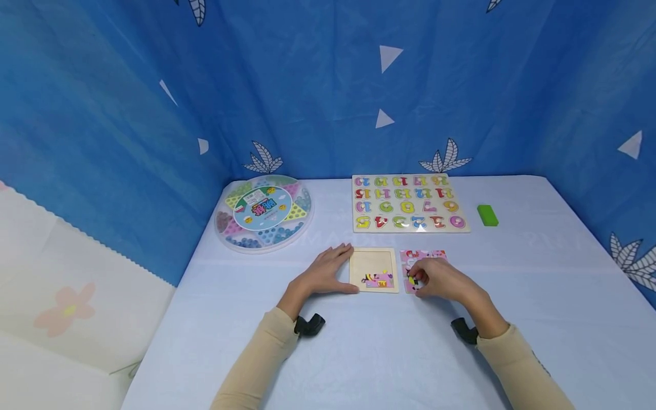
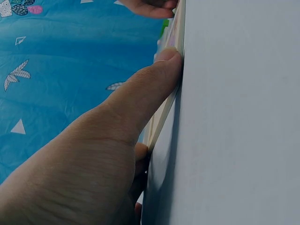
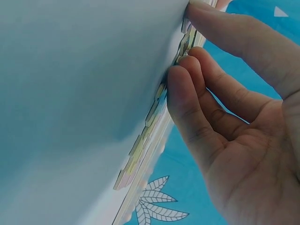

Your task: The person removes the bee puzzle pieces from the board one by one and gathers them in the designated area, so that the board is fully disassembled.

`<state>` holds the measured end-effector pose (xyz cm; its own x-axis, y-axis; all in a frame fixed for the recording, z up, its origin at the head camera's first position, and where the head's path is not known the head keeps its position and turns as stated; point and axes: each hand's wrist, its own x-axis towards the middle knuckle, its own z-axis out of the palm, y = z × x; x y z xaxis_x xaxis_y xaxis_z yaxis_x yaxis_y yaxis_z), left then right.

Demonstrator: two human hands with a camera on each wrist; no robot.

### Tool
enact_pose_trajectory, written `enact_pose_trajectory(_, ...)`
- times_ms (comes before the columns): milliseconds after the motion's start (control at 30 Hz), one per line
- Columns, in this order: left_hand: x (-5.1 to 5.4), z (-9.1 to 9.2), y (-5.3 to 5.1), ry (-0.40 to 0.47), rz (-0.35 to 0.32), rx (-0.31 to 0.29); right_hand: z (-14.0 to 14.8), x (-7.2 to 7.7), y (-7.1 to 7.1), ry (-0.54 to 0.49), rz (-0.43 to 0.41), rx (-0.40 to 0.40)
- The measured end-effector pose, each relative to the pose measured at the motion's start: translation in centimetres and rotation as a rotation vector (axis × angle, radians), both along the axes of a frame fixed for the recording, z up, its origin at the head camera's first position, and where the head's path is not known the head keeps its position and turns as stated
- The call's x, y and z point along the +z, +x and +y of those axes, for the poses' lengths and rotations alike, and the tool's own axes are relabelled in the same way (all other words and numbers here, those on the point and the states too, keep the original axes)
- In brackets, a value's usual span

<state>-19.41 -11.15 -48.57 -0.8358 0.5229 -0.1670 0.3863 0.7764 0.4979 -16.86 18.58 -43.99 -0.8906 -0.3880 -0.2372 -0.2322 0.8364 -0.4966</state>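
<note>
My left hand (image 1: 328, 271) rests at the left edge of a square wooden puzzle tray (image 1: 371, 259). Its thumb (image 2: 164, 70) lies straight against the near edge, and the other fingers reach toward the far left corner. A few pink puzzle pieces (image 1: 380, 280) sit along the tray's near side. To the right, my right hand (image 1: 443, 279) bends over a group of pink picture pieces (image 1: 424, 253). Its thumb and fingers grip at a puzzle piece with yellow and black on it (image 1: 411, 280), partly hidden by the hand.
A number puzzle board (image 1: 410, 203) lies behind the tray. At the back left is a round checkers game (image 1: 263, 213) with a clear cover. A green block (image 1: 487, 215) lies at the back right. Blue patterned cloth (image 1: 328, 85) hangs behind the white-covered table (image 1: 379, 353).
</note>
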Motion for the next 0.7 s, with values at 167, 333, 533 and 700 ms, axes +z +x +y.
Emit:
enact_pose_trajectory(167, 0.02, -0.03, -0.05, -0.001, 0.006, 0.002, -0.03, 0.11, -0.09, 0.006, -0.003, -0.004)
enact_pose_trajectory(333, 0.00, -0.02, 0.00, -0.003, 0.003, 0.003, -0.12, 0.14, 0.03, 0.006, -0.008, -0.011)
enact_pose_trajectory(533, 0.03, 0.00, 0.08, 0.008, 0.002, 0.004, -0.31, 0.13, -0.06, 0.002, -0.022, -0.034)
enact_pose_trajectory(700, 0.15, 0.03, 0.17, 0.003, 0.002, 0.000, -0.73, 0.25, -0.13, -0.008, -0.023, -0.028)
